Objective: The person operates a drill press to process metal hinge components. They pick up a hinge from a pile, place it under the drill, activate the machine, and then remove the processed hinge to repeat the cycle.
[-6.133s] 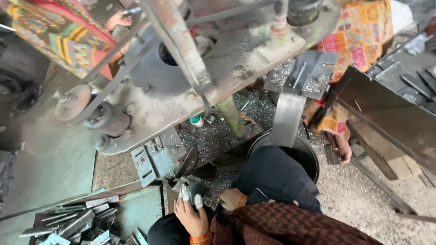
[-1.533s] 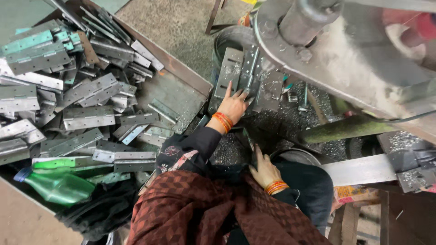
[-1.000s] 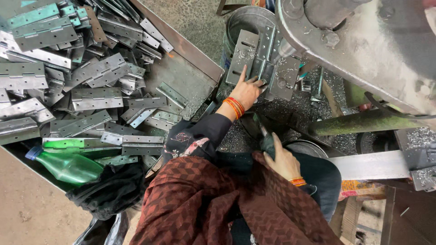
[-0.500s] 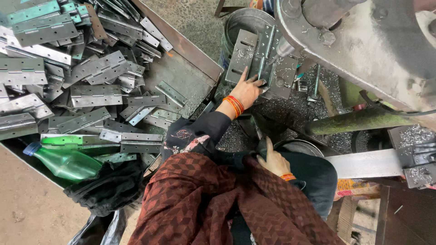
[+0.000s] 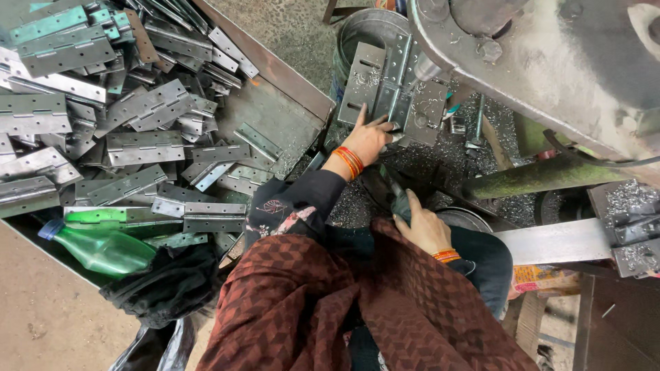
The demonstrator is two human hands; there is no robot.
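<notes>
While the left hand (image 5: pixel 369 139) lay with fingers spread flat on the grey punched steel hinge plate (image 5: pixel 385 93) at twelve o'clock under the drill press, the right hand (image 5: pixel 423 227), fingers clenched round a dark handle (image 5: pixel 393 194), would have done best pressing steadily.

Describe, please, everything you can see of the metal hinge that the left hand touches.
The hinge is a flat grey steel piece, opened out, with two leaves joined by a long central knuckle and with slots and small holes. It lies on the machine bed under the big grey machine, among metal shavings. The left hand presses its lower edge with spread fingers. The right hand is apart from it.
</notes>
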